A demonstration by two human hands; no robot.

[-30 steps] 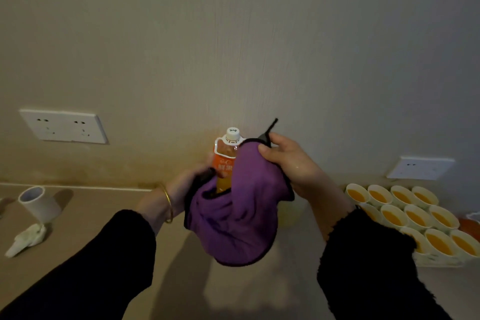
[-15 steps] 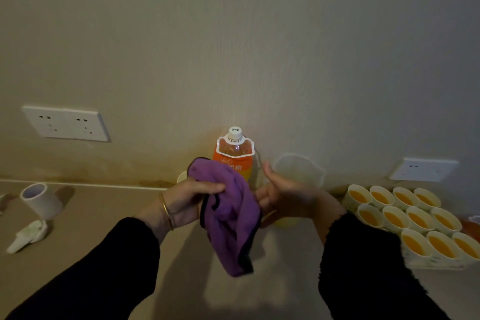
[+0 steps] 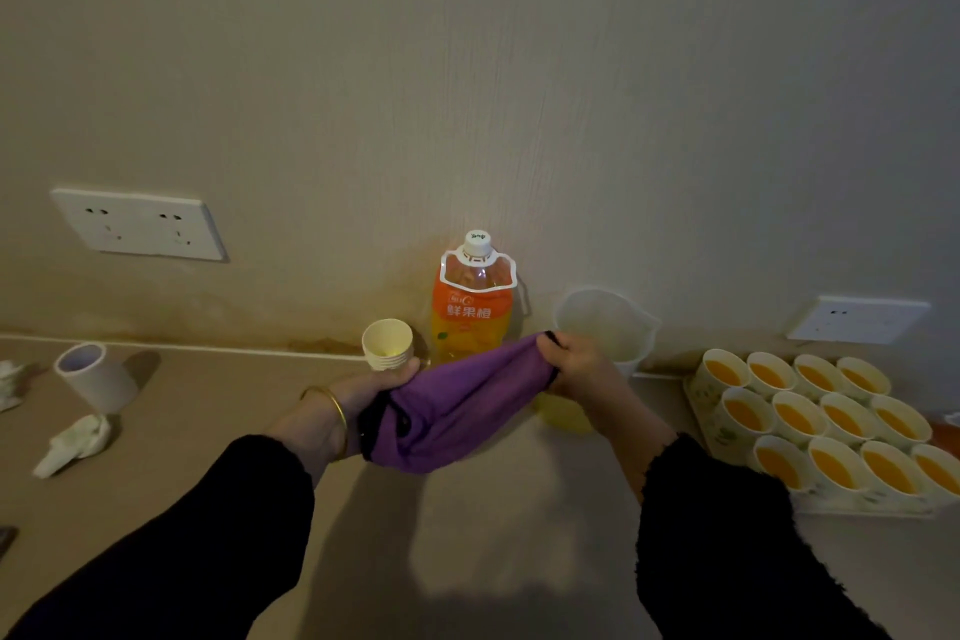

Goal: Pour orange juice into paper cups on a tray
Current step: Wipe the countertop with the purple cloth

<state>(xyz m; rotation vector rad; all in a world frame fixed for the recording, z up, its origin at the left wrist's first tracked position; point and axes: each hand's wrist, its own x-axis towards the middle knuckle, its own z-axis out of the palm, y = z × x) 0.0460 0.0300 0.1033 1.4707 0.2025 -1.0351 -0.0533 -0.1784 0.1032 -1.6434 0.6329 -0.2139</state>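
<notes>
1. Crumpled tissue point(image 3: 72, 442): on the counter point(image 3: 467, 535), far left of the bottle.
2. White cylinder point(image 3: 93, 374): far left of the bottle, tilted. Whether it is a cup or a roll cannot be told.
3. Left hand point(image 3: 374, 390): left of and in front of the bottle, fingers curled round one end of the purple cloth point(image 3: 462, 411).
4. Spare paper cups point(image 3: 388, 346): a nested stack just left of the bottle, with no juice in the top one.
5. Orange juice bottle point(image 3: 474, 307): upright against the wall, white cap on, part full. The orange label reads "鲜果橙"; the smaller print and the cap marking are illegible.
6. Right hand point(image 3: 576, 369): right of and in front of the bottle, pinching the cloth's other end. The cloth is stretched between both hands, in front of the bottle's base.
7. Clear jug point(image 3: 602, 327): just right of the bottle.
8. Filled paper cups point(image 3: 795, 418): twelve in view, on the tray point(image 3: 862, 509), well right of the bottle. Each holds orange juice.

Status: pouring looks complete for every cup in view, since the bottle is capped and set down. The tray runs past the frame edge, so further cups cannot be ruled out. What is left appears to be wiping up.
</notes>
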